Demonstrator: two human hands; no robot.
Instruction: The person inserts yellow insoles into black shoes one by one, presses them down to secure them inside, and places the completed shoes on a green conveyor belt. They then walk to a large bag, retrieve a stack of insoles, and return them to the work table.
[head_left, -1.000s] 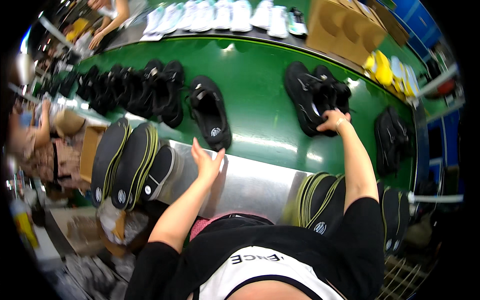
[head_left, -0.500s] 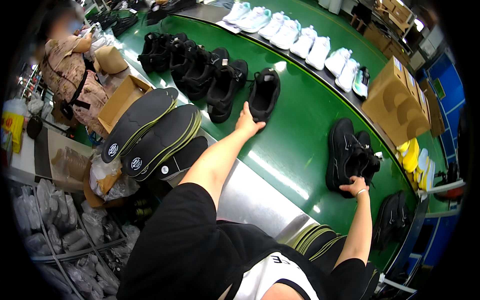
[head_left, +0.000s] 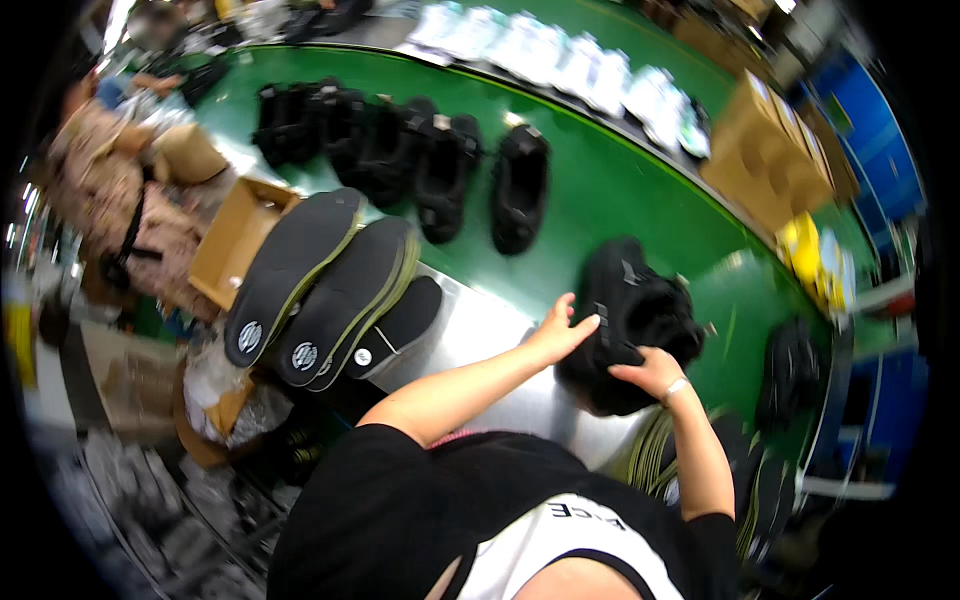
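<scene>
A pair of black shoes (head_left: pixel 622 285) is at the near edge of the green belt, blurred by motion. My right hand (head_left: pixel 655 374) is closed on the near end of the pair. Beside its left side is my left hand (head_left: pixel 562 335), thumb and fingers apart; whether it touches the shoe I cannot tell. Farther off, a single black shoe (head_left: pixel 520 195) stands on the belt, with several more black shoes (head_left: pixel 390 150) in a row to its left. Stacks of black insoles with yellow-green edges (head_left: pixel 345 290) lie to the left of my left forearm.
More insoles (head_left: pixel 652 455) lie under my right forearm. Another black pair (head_left: pixel 790 370) sits at the right on the belt (head_left: pixel 450 80). White shoes (head_left: pixel 540 50) and a cardboard box (head_left: pixel 765 150) line the far side. A person (head_left: pixel 125 180) is at the left.
My left hand has let go of the single shoe and moved right, to the pair. My right hand has brought the pair left and nearer to me. The view has shifted slightly.
</scene>
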